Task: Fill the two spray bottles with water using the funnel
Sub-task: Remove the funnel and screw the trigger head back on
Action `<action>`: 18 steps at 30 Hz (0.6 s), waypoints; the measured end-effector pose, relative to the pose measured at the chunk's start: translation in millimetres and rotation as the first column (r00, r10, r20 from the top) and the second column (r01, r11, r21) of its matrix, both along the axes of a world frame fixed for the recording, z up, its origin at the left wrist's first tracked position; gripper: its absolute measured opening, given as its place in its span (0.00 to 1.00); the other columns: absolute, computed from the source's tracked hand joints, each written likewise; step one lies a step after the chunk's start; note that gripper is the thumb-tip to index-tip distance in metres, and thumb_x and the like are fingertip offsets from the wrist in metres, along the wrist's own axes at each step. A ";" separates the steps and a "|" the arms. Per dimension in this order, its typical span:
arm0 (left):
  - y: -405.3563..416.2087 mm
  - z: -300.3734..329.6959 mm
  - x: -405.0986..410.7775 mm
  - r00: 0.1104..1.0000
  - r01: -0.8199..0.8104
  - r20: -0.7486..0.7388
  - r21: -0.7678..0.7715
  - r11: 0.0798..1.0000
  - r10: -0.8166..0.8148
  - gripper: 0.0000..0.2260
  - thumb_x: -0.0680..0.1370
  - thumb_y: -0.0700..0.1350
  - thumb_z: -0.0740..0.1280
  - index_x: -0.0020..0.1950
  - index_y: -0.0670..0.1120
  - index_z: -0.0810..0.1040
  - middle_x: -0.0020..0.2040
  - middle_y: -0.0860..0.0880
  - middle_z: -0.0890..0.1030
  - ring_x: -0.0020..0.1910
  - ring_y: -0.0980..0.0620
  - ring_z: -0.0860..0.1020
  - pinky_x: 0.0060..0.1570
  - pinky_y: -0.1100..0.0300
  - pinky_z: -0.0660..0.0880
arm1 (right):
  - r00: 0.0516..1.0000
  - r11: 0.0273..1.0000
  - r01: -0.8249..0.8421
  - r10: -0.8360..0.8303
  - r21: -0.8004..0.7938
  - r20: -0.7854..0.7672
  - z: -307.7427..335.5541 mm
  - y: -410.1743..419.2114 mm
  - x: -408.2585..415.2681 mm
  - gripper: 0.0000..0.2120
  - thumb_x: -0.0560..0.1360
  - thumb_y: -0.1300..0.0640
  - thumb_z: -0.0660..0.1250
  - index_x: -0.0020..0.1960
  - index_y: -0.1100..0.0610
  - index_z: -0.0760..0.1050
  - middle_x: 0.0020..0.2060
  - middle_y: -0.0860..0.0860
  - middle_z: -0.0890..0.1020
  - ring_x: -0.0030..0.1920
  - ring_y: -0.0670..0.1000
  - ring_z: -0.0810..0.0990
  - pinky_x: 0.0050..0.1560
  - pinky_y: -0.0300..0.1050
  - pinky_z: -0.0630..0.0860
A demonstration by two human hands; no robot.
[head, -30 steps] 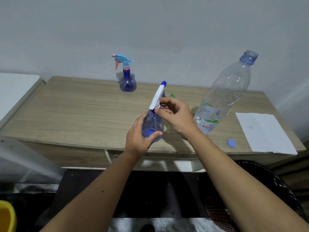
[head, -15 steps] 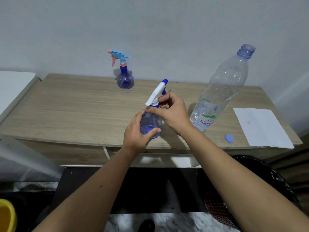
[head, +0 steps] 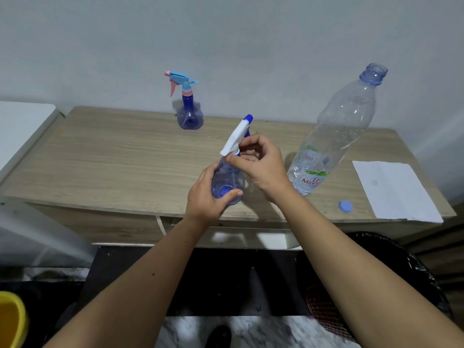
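Head view: my left hand [head: 207,197] wraps the round belly of a clear blue spray bottle [head: 227,183], thumb across the front, fingers curled behind, so that grip is closed on the bottle. The bottle is tilted, nozzle pointing up and away from me, over the near part of the wooden table [head: 113,159]; can't tell if its base touches the tabletop. My right hand [head: 261,164] pinches at the bottle's neck, just under the white trigger head [head: 236,138] w/ a blue nozzle tip; grip closed round the collar there, thumb on the near side, fingers curled over the far side.

2nd spray bottle [head: 188,110], blue body w/ a light-blue and pink trigger head, stands upright near the table's back edge by the wall, well apart from my hands. To the right of my right hand stands a big clear plastic water bottle [head: 334,136], cap off, w/ a red-lettered label low on it and water in the bottom part. Its blue cap [head: 345,206] lies on the table near the front edge, just beside a white sheet of paper [head: 394,189] at the right end. A tiny green bit shows behind my right hand; can't tell what it is.

Off the table: yellow container [head: 11,320] bottom left, black bin bag [head: 401,259] under the right end.
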State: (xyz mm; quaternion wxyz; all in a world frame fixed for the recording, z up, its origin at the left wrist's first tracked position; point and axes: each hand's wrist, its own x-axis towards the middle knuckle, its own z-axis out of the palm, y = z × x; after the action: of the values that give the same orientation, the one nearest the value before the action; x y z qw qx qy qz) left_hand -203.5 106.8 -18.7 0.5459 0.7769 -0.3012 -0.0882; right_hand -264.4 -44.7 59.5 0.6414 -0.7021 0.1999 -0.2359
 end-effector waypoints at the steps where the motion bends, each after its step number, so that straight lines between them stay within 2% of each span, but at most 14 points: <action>1: 0.1 0.2 0.2 1.000 0.003 -0.006 -0.005 1.000 -0.003 0.39 0.71 0.64 0.77 0.79 0.52 0.72 0.70 0.57 0.80 0.67 0.59 0.80 0.67 0.50 0.79 | 1.000 1.000 -0.003 0.003 0.023 0.022 -0.6 -0.9 -1.8 0.18 0.68 0.63 0.83 0.51 0.57 0.78 0.49 0.57 0.86 0.48 0.51 0.86 0.54 0.46 0.83; 3: 0.2 -0.3 0.3 1.000 0.006 -0.014 -0.015 1.000 -0.006 0.39 0.71 0.63 0.77 0.79 0.53 0.71 0.70 0.57 0.80 0.68 0.58 0.80 0.68 0.48 0.79 | 0.999 0.998 -0.009 0.006 0.058 0.047 -1.1 -1.3 -4.8 0.17 0.69 0.67 0.82 0.49 0.58 0.77 0.46 0.56 0.85 0.45 0.50 0.85 0.52 0.43 0.82; 6: -0.2 -2.2 0.4 1.000 0.008 -0.012 -0.027 1.000 -0.008 0.37 0.72 0.61 0.78 0.79 0.53 0.72 0.70 0.56 0.81 0.68 0.58 0.80 0.67 0.46 0.79 | 0.998 0.997 0.023 -0.027 0.068 0.060 0.3 -0.6 -2.8 0.23 0.64 0.68 0.84 0.44 0.55 0.72 0.42 0.54 0.85 0.42 0.51 0.84 0.51 0.47 0.83; 8: -0.2 -2.8 0.5 1.000 0.010 -0.008 -0.027 1.000 -0.010 0.37 0.72 0.61 0.78 0.79 0.52 0.72 0.70 0.56 0.81 0.68 0.57 0.80 0.67 0.46 0.79 | 0.998 0.999 0.031 -0.033 0.036 0.056 0.7 -0.8 -2.5 0.23 0.63 0.67 0.85 0.45 0.55 0.73 0.43 0.54 0.85 0.43 0.51 0.84 0.52 0.48 0.84; 12: -0.3 -1.7 0.2 1.000 0.009 -0.022 -0.026 1.000 -0.010 0.39 0.71 0.63 0.77 0.79 0.52 0.71 0.70 0.56 0.81 0.68 0.57 0.80 0.67 0.46 0.80 | 0.999 1.000 -0.027 0.028 -0.003 0.040 -4.3 -4.2 -6.1 0.21 0.68 0.64 0.83 0.59 0.58 0.82 0.52 0.53 0.87 0.53 0.51 0.86 0.61 0.50 0.82; 14: 0.0 -1.4 -0.1 1.000 0.005 -0.011 -0.020 1.000 -0.005 0.39 0.71 0.64 0.77 0.79 0.51 0.72 0.69 0.56 0.81 0.67 0.57 0.80 0.66 0.47 0.80 | 0.999 0.997 -0.044 0.045 -0.064 0.012 -4.1 -2.9 -5.3 0.21 0.70 0.62 0.81 0.62 0.57 0.84 0.54 0.51 0.88 0.57 0.52 0.86 0.64 0.53 0.82; 16: 0.2 -2.3 0.5 1.000 0.009 -0.002 -0.016 1.000 -0.009 0.38 0.72 0.63 0.77 0.78 0.51 0.72 0.69 0.55 0.81 0.66 0.57 0.81 0.66 0.47 0.80 | 0.999 0.992 -0.046 0.044 -0.114 -0.023 -1.6 -1.6 -2.5 0.17 0.70 0.60 0.82 0.58 0.56 0.85 0.48 0.45 0.88 0.49 0.48 0.86 0.60 0.51 0.83; 18: 0.5 -3.2 1.2 1.000 0.010 0.007 -0.007 1.000 -0.010 0.38 0.72 0.63 0.78 0.78 0.51 0.72 0.68 0.55 0.81 0.66 0.56 0.81 0.66 0.46 0.80 | 0.998 0.990 -0.042 0.034 -0.131 -0.056 2.8 -0.1 -0.5 0.15 0.69 0.59 0.83 0.54 0.58 0.85 0.37 0.38 0.84 0.38 0.40 0.81 0.49 0.41 0.81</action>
State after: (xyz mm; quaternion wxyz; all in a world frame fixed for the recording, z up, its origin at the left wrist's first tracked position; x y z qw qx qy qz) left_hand -202.3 107.2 -21.9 0.5471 0.7737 -0.3075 -0.0871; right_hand -264.9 -44.8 62.2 0.5923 -0.7529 0.1876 -0.2174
